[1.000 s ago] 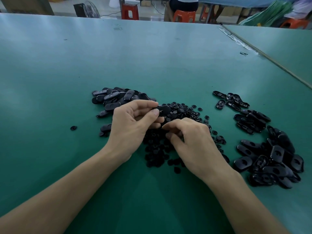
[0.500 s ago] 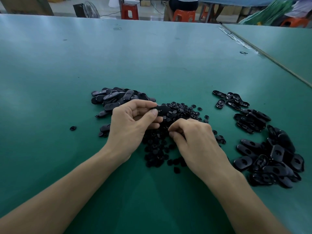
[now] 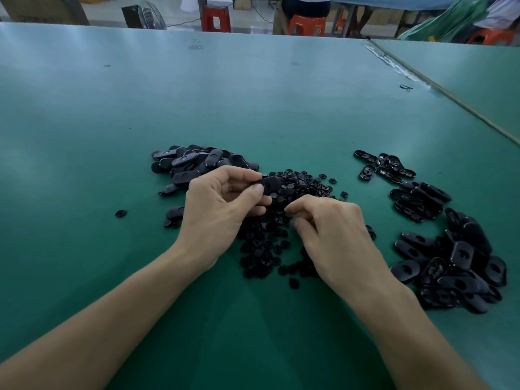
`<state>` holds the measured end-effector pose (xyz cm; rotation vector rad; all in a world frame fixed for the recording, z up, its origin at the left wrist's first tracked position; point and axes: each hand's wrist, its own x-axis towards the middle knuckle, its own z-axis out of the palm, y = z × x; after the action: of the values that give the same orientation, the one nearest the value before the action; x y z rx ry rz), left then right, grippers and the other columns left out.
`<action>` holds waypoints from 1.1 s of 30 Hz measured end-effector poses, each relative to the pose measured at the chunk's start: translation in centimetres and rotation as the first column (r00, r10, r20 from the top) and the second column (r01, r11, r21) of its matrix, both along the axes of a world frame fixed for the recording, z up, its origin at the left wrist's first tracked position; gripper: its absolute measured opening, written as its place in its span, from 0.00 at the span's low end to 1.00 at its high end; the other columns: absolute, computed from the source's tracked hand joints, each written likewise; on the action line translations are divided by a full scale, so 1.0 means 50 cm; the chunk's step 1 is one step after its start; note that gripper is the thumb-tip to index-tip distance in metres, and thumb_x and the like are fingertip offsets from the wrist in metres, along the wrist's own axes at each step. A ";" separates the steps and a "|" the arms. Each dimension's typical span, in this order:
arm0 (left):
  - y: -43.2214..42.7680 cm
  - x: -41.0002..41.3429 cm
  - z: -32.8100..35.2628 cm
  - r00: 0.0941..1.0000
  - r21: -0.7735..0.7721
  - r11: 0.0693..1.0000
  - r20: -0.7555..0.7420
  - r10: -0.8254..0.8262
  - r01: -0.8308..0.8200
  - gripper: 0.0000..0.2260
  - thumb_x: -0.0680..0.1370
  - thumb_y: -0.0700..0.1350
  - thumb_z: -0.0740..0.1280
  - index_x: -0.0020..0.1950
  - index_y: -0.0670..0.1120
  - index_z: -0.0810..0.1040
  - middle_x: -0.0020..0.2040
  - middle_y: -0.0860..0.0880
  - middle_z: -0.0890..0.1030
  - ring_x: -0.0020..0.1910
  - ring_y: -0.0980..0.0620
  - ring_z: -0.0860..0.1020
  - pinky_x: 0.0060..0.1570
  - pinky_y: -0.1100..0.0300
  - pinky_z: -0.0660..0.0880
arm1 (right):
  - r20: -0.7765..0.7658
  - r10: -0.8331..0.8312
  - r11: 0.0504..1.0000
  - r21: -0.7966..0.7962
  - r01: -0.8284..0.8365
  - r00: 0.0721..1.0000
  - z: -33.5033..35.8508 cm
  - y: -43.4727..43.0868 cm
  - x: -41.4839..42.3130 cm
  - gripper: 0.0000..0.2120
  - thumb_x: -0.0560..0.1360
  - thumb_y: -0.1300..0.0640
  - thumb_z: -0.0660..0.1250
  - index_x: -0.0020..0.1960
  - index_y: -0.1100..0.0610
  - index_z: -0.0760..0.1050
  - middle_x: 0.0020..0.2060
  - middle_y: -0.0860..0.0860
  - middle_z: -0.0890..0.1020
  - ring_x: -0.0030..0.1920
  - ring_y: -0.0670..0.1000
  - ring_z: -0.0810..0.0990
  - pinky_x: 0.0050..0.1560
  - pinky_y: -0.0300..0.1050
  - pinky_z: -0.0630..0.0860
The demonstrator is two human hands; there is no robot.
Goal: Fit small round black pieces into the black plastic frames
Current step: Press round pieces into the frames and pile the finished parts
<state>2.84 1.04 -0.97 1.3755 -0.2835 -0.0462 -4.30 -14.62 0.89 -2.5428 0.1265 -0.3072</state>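
On the green worktop [image 3: 253, 94], the left hand [image 3: 216, 212] keeps its grip pinched on a black frame [image 3: 270, 183] above the pile of round pieces [image 3: 298, 187]. The right hand [image 3: 332, 235] curls into that pile, and I cannot tell what its grip holds.

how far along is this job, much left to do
Likely done: the frame pile behind the left hand. In hand: that hand pinches one frame; the right hand picks among the round pieces. Left: the larger pile of open-holed frames on the right.
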 end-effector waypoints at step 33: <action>-0.002 -0.011 0.004 0.983 0.249 0.968 0.166 -0.078 0.035 0.10 0.76 0.33 0.73 0.46 0.48 0.83 0.40 0.49 0.87 0.37 0.49 0.86 0.41 0.57 0.83 | 0.327 -0.013 0.967 0.245 -0.071 0.945 -0.008 0.012 0.005 0.08 0.74 0.61 0.75 0.49 0.50 0.86 0.42 0.41 0.83 0.45 0.39 0.81 0.47 0.27 0.73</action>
<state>2.27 0.93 -0.78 1.6207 -0.4772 -0.0076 -4.06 -14.04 0.48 -2.2039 -0.0007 -0.6527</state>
